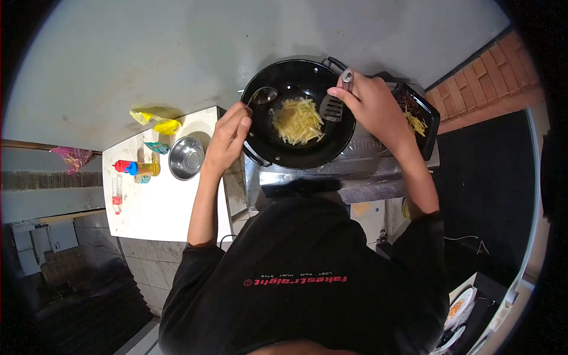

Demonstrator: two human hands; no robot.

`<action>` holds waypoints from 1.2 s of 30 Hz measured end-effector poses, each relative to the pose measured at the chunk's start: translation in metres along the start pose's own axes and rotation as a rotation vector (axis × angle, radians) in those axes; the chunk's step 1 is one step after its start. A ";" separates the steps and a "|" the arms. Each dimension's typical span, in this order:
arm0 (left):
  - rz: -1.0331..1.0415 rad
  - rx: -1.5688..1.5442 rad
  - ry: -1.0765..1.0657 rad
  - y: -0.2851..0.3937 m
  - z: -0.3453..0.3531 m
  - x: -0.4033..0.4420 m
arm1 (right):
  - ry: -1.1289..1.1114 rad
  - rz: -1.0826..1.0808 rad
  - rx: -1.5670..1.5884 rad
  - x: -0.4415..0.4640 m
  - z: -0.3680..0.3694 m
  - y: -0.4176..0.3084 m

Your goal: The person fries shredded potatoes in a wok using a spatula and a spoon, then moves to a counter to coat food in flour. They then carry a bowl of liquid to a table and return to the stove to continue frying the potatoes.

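Currently, left hand (229,136) grips ladle (264,95) at left edge of wok (284,74); right hand (376,109) grips spatula (331,109) inside right edge; pale strips (299,122) lie mid-wok, between both tools.

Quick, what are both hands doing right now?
Left hand: closed, holding the ladle.
Right hand: closed, holding the slotted spatula.
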State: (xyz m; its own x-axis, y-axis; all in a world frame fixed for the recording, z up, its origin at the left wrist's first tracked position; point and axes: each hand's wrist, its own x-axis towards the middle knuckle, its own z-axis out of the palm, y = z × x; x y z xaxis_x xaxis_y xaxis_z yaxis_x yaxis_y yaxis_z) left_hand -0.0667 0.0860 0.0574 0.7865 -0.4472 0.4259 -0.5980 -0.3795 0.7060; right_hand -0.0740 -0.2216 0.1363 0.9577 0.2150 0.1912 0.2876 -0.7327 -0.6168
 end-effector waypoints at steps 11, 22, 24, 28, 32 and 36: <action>-0.108 -0.082 0.042 0.008 0.002 -0.015 | -0.197 -0.068 -0.257 0.014 0.031 -0.008; -0.130 -0.130 0.101 0.007 -0.007 -0.012 | -0.076 -0.003 -0.038 0.015 0.071 0.034; -0.143 -0.133 0.102 0.007 -0.007 -0.011 | 0.048 -0.068 -0.092 0.016 0.071 0.036; -0.169 -0.142 0.113 0.006 -0.008 -0.012 | -0.012 -0.051 -0.050 0.018 0.050 0.026; -0.137 -0.130 0.134 0.002 -0.008 -0.012 | 0.006 -0.005 -0.105 0.018 0.038 0.023; -0.128 -0.112 0.123 0.002 -0.011 -0.010 | 0.001 0.017 -0.139 0.013 0.025 0.016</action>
State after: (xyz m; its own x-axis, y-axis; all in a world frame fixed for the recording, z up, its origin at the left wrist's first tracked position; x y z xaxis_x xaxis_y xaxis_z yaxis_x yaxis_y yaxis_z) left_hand -0.0744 0.0985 0.0606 0.8722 -0.2957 0.3896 -0.4762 -0.3312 0.8146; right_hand -0.0564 -0.2142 0.1097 0.9624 0.2014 0.1824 0.2676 -0.8188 -0.5079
